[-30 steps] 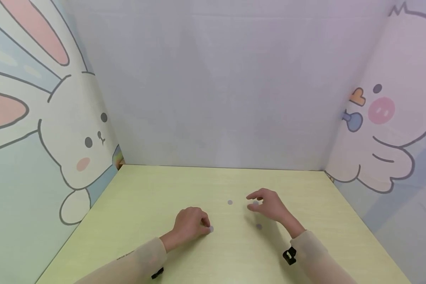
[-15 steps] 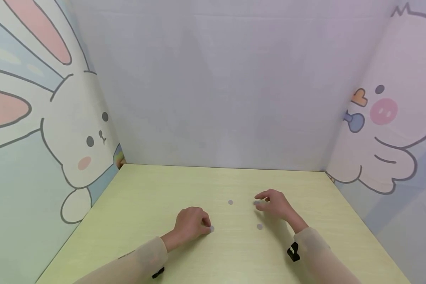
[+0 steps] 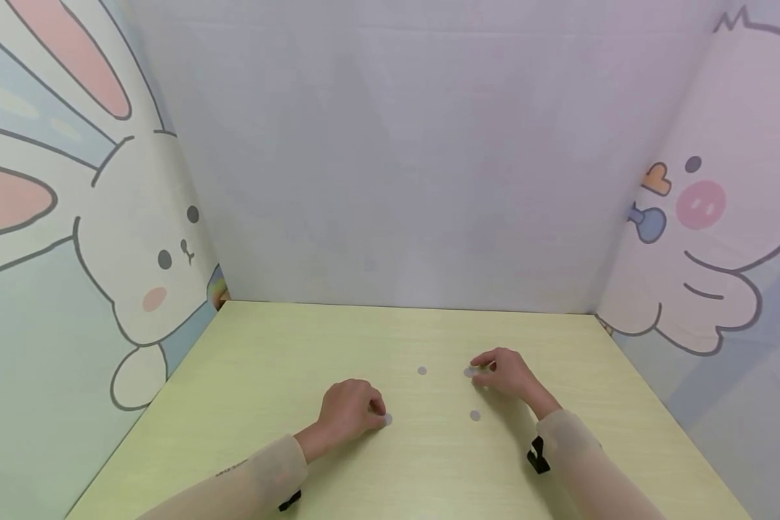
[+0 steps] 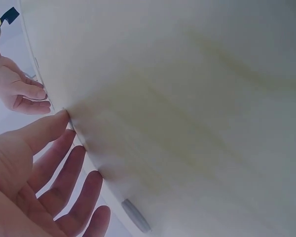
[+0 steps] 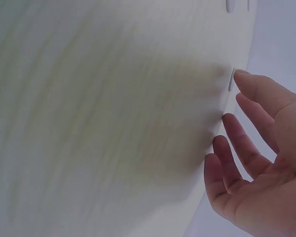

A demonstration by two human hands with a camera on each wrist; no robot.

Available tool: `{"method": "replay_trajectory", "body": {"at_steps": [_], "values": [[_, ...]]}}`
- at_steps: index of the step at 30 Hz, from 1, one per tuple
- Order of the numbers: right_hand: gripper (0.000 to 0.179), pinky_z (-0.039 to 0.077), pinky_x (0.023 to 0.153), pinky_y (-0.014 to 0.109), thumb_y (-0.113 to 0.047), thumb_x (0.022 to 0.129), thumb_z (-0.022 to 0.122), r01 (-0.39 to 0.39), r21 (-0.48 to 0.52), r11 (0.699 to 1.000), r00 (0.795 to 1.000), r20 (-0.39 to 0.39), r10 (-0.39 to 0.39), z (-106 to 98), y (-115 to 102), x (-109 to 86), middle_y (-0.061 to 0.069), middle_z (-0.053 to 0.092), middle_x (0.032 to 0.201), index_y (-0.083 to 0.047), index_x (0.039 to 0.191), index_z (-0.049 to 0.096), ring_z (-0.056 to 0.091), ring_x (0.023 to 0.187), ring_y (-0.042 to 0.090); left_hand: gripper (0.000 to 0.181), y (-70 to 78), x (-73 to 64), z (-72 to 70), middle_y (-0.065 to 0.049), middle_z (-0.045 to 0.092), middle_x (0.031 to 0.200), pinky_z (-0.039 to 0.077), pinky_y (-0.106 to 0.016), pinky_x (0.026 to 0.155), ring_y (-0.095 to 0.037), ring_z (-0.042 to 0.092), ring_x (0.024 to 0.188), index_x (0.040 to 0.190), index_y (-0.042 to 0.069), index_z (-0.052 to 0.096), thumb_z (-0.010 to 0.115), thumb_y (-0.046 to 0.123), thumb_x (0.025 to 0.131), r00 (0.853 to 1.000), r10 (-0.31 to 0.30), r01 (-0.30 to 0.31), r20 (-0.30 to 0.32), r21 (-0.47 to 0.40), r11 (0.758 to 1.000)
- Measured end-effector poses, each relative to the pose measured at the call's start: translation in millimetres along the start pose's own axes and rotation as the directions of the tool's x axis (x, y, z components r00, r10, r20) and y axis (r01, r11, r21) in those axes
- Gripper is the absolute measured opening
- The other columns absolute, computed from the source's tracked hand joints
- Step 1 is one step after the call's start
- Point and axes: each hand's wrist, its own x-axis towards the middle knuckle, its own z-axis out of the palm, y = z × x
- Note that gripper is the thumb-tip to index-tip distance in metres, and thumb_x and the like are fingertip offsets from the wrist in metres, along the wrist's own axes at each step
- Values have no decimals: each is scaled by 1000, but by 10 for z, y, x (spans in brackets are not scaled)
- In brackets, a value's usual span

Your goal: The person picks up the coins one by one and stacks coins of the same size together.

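Note:
Several small flat grey discs lie on the pale yellow-green table. My left hand (image 3: 351, 408) pinches the edge of the near-left disc (image 3: 388, 419) between thumb and forefinger, low at the tabletop. The other left fingers hang curved, their tips right at the surface in the left wrist view. My right hand (image 3: 505, 373) is at the far-right disc (image 3: 469, 373), thumb and forefinger apart on either side of it. In the right wrist view that disc (image 5: 232, 80) shows beside the thumb tip, and the remaining fingers are loosely bent.
One disc (image 3: 422, 370) lies far back between the hands, another disc (image 3: 475, 415) nearer the front right. The table (image 3: 299, 339) ends at a plain pale backdrop (image 3: 396, 180). Cartoon-printed side panels, a rabbit (image 3: 136, 253) and a white character (image 3: 721, 180), stand left and right.
My right hand has moved slightly right, and its thumb and forefinger have come a little closer together around the far-right disc. The left hand stays in place.

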Motion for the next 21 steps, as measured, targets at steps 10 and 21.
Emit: {"method": "replay_trajectory", "body": {"at_steps": [10, 21], "values": [[28, 49, 79, 35, -18, 83, 90, -2, -13, 1000, 1000, -6, 2, 38, 43, 53, 5, 76, 106, -9, 109, 84, 60, 93, 23, 15, 23, -6, -20, 12, 73, 80, 48, -29, 67, -5, 62, 75, 76, 23, 81, 94, 28, 81, 1000, 3, -3, -6, -2, 1000], [23, 49, 77, 34, -20, 87, 88, -46, 8, 999, 999, -22, 47, 60, -2, 55, 3, 75, 105, -10, 107, 85, 58, 91, 20, 15, 11, 2, -5, 13, 74, 80, 49, -31, 69, -5, 63, 76, 76, 24, 81, 94, 28, 81, 1000, 6, -6, -7, -3, 1000]]}}
